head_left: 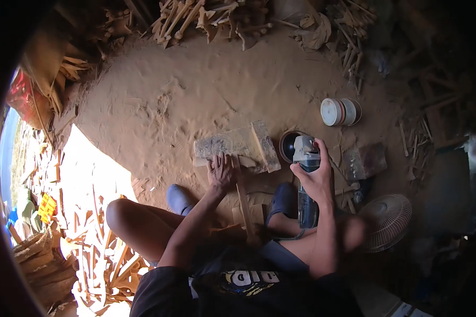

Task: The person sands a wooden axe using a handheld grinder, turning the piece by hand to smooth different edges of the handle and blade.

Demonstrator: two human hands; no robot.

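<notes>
My left hand (221,171) lies at the near edge of a worn block (222,143), its fingers spread over a pale flat piece (246,161). Beside that hand a long narrow strip (241,198) runs toward my lap; whether the hand presses on it is unclear. A shorter slab (265,145) lies across the block's right end. My right hand (316,177) is wrapped round an angle grinder (307,203), which points away from me. Close to the grinder's head is a round dark disc or bowl (289,147), partly hidden by it.
A white bucket (331,112) lies on the dusty ground beyond the grinder. A round wire fan guard (387,222) stands by my right knee. Bone-like pieces (177,20) are piled at the far edge, with more (98,259) in sunlight at left. My shoes (180,198) flank the work spot.
</notes>
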